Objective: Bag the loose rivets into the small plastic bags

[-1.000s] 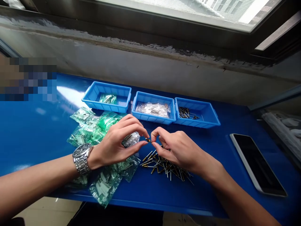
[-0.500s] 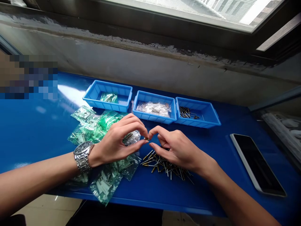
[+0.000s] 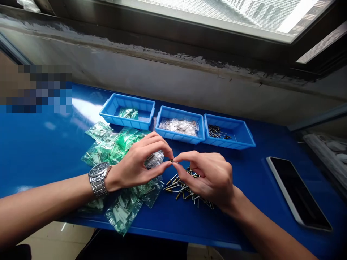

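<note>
Left hand point(image 3: 141, 161) and right hand point(image 3: 208, 174) pinch nearly closed on a tiny piece point(image 3: 171, 161), mostly hidden; the right blocks some pins point(image 3: 185, 188).

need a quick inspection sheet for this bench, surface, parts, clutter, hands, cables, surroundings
Surface: blue tabletop, glossy, with light glare at left.
Parts: rivet-like pins loose in a pile; green plastic bags heaped left of them; left bin holds a green bag, middle bin clear bags, right bin loose dark pins.
Clutter: smartphone at right.
Hands: left hand, wearing a wristwatch, and right hand; their fingertip grips meet at a small metal part, mostly covered.
Cables: nothing seen.
Surroundings: window above a flaking ledge.
</note>
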The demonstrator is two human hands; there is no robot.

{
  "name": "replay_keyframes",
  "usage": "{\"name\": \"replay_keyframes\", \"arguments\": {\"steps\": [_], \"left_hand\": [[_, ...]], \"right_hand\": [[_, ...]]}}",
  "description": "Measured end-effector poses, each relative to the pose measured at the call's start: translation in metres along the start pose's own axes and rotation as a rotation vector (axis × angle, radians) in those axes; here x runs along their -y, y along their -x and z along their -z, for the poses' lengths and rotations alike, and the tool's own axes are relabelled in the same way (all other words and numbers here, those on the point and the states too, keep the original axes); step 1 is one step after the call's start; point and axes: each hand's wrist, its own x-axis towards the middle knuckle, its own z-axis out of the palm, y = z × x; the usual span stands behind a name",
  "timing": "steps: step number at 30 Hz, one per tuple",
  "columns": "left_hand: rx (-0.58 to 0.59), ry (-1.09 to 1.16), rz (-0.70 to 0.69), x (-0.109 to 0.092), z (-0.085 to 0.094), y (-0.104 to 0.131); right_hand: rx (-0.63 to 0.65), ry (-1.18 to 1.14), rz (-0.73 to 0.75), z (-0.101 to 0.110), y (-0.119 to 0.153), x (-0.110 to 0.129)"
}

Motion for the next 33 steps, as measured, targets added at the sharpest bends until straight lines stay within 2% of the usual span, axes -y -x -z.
{"name": "replay_keyframes", "arguments": {"steps": [4, 9, 13, 19, 28, 33], "left_hand": [[0.015, 0.011, -0.027, 0.0, 0.0, -0.001], [-0.055, 0.006, -0.026, 0.0, 0.0, -0.001], [-0.094, -0.001, -0.044, -0.001, 0.001, 0.0], [-0.085, 0.008, -0.062, -0.001, 0.0, 0.0], [-0.103, -0.012, -0.015, 0.0, 0.001, 0.0], [-0.044, 0.012, -0.034, 0.0, 0.0, 0.001]], "right_hand": [[-0.008, -0.004, 0.008, -0.001, 0.001, 0.002], [-0.005, -0.004, -0.056, 0.002, -0.001, 0.001], [0.06, -0.078, -0.143, -0.002, -0.001, -0.001], [0.128, -0.179, -0.21, -0.009, 0.002, -0.002], [-0.016, -0.019, -0.13, -0.002, -0.001, 0.002], [-0.081, 0.012, -0.066, -0.003, 0.002, 0.007]]}}
